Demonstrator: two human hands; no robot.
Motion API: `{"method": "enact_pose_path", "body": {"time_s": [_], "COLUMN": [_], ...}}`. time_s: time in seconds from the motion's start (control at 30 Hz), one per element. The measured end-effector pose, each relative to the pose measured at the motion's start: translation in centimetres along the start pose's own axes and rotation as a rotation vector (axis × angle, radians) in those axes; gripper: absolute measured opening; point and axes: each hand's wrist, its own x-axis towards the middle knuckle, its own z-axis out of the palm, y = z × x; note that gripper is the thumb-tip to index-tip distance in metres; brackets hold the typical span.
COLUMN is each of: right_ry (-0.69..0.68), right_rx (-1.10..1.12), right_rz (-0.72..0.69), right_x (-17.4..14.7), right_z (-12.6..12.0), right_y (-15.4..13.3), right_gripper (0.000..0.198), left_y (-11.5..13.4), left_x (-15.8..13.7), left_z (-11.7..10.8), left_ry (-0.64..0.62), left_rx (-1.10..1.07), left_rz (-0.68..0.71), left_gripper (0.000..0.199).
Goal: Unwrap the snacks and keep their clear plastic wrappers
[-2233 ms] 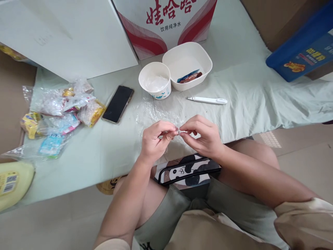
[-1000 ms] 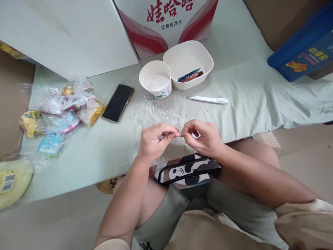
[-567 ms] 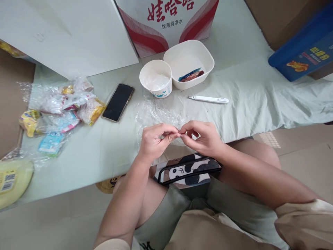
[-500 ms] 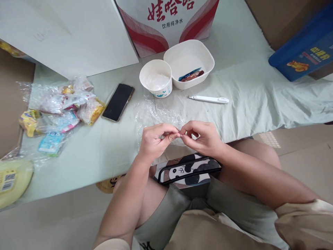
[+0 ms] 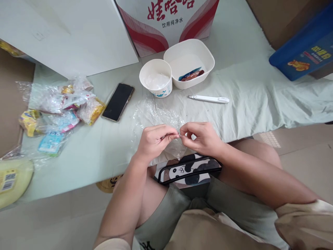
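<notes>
My left hand (image 5: 157, 140) and my right hand (image 5: 201, 138) meet fingertip to fingertip over the near edge of the table, each in a pinch. Between them is an edge of a thin, crinkled clear plastic bag (image 5: 158, 113). Part of the bag spreads over the cloth beyond my hands, and part hangs beneath them. Beyond it stands a white paper cup (image 5: 162, 93) with blue print and clear plastic inside. Touching the cup is a white bowl (image 5: 205, 74) holding a reddish-brown packaged item (image 5: 191, 75). A white utility knife (image 5: 209, 99) lies in front of the bowl.
A black phone (image 5: 118, 102) lies left of the cup. Several wrapped snack packets (image 5: 78, 104) are heaped farther left. Behind stand a white panel (image 5: 78, 31) and a printed carton (image 5: 169, 34). A blue container (image 5: 304, 52) is at right; a panda-print bag (image 5: 187, 172) rests by my lap.
Both hands stay pinched together, with only slight shifts of the fingers. The clear plastic has moved a little to the left and hangs slightly differently below my hands.
</notes>
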Motion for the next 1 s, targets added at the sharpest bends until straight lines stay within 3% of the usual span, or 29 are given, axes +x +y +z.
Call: {"method": "enact_pose_path", "body": {"time_s": [0.47,0.63,0.7,0.83,1.0], "right_ry": [-0.003,0.015,0.021,-0.081,-0.109], "right_rx": [0.045,0.094,0.149,0.34,0.547], "right_rz": [0.102,0.179,0.225,0.324,0.39], "right_x": [0.3,0.3,0.3,0.7,0.9], "right_z": [-0.7,-1.2,-1.2,-0.9,-0.6], "right_y": [-0.1,-0.1,0.1,0.6,0.8], "right_gripper": [0.006,0.006,0.002,0.019,0.018], "left_y": [-0.3,-0.7,-0.9,-1.1,-1.0], "left_x": [0.0,-0.4,-0.6,-0.8,-0.7], "left_z": [-0.2,-0.5,-0.6,-0.4,-0.3], "left_ry": [-0.016,0.02,0.026,0.008,-0.033], "left_rx": [-0.005,-0.021,-0.051,-0.139,-0.255], "left_rz": [-0.023,-0.127,-0.18,-0.257,-0.346], "left_gripper": [0.015,0.022,0.025,0.027,0.03]}}
